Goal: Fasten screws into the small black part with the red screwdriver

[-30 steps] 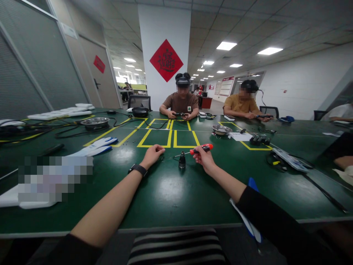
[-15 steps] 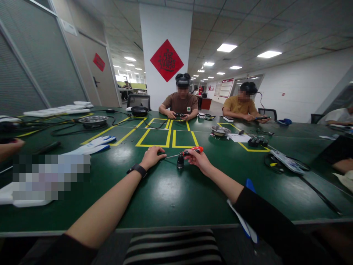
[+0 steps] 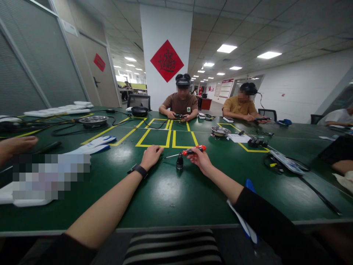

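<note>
My right hand (image 3: 200, 159) is wrapped round the handle of a red and black screwdriver (image 3: 197, 149). Its thin metal shaft points left, tilted slightly down. Close to the shaft's tip is my left hand (image 3: 151, 156), with a dark band on the wrist. Its fingers are curled together near the table top, and whatever they may pinch is hidden or too small to see. Between the hands, a small black cylindrical part (image 3: 179, 162) with a narrower top stands upright on the green table (image 3: 165, 195), just below the screwdriver.
Left of me lie white-and-blue gloves (image 3: 96, 144) and a person's hand (image 3: 20, 147). Metal bowls (image 3: 220, 130) stand farther back, with several black parts (image 3: 258, 141) at right. Another glove (image 3: 242, 219) hangs over the front edge. Two people sit opposite.
The screwdriver and my right hand have shifted slightly right, away from my left hand. My left fingers have drawn back a little from the tip. At far left, the other person's hand has moved further in.
</note>
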`<action>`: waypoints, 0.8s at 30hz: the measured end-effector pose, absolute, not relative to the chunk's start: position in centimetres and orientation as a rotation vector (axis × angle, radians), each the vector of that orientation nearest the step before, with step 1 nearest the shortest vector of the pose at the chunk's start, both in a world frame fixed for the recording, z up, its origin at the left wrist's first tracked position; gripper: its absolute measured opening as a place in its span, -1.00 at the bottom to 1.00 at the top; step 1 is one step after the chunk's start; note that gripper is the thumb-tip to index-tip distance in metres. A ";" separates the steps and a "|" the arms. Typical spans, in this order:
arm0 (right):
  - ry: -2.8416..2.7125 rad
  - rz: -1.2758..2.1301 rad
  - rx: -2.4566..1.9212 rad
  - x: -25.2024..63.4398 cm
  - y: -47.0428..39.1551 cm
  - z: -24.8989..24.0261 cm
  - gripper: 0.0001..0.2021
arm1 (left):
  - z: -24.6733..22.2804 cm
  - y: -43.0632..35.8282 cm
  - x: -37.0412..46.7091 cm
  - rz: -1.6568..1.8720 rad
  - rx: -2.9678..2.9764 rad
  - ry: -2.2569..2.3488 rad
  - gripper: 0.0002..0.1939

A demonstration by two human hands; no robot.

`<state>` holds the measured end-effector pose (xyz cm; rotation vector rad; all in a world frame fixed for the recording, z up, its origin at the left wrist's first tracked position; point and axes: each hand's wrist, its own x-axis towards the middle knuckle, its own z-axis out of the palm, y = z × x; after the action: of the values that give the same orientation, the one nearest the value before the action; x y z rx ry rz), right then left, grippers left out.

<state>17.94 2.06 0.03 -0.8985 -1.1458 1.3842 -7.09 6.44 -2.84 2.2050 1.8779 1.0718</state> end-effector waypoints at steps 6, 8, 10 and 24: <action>-1.070 1.302 -0.827 18.1 2.0 0.4 -0.71 | -1.5 5.2 -6.1 1.139 2.301 1.777 -0.46; -1.054 1.282 -0.806 18.1 1.9 0.5 -0.69 | -1.3 4.9 -5.7 1.163 2.362 1.712 -0.46; -1.036 1.271 -0.790 18.0 1.9 0.6 -0.69 | -1.2 4.7 -5.3 1.196 2.391 1.664 -0.49; -2.207 0.259 -1.131 18.7 1.2 1.0 -0.68 | -0.8 3.9 -4.4 1.451 2.325 1.614 -0.80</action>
<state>18.75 1.22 1.03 -1.1305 -2.2071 0.2594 -4.45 3.93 -0.79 2.3250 1.6142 1.4511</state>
